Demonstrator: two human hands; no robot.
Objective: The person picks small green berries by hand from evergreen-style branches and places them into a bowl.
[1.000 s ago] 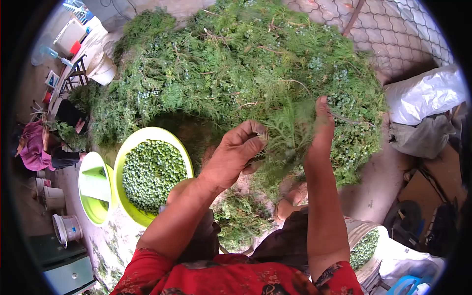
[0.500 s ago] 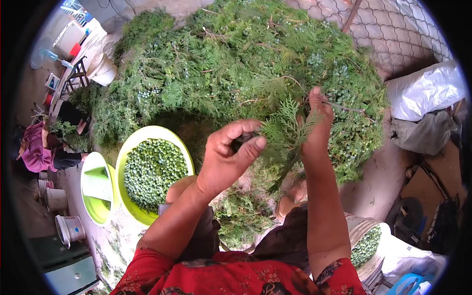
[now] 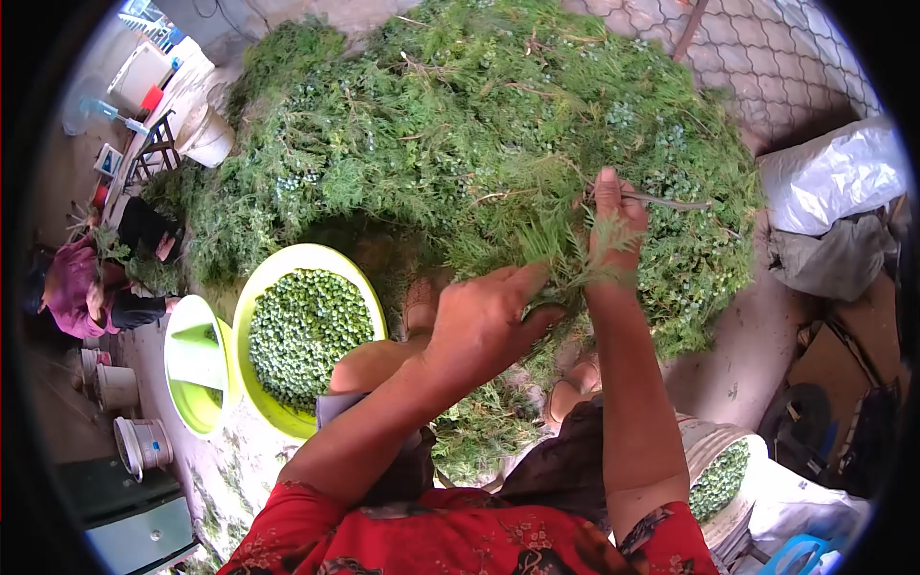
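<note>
My right hand (image 3: 618,230) grips a leafy conifer branch (image 3: 546,240), thumb pressed on its bare brown stem, which sticks out to the right. Reaching in from the left, my left hand (image 3: 484,321) has its thumb and fingers closed about the branch's lower foliage; its fingertips are partly hidden by the leaves. Both hands are above my knees, in front of a large heap of cut conifer branches (image 3: 412,125) dotted with bluish-green cones. To the left of my left hand, a yellow-green tub (image 3: 376,316) holds many small green cones.
A second yellow-green basin (image 3: 177,383) leans beside the tub. A white bucket (image 3: 704,431) of green cones stands by my right arm. Silvery sacks (image 3: 829,177) lie at the right. Another person (image 3: 81,287) sits at the far left near several buckets.
My left hand has moved right and slightly down, from beside the branch into its foliage. My right hand keeps hold of the stem. The view has shifted slightly.
</note>
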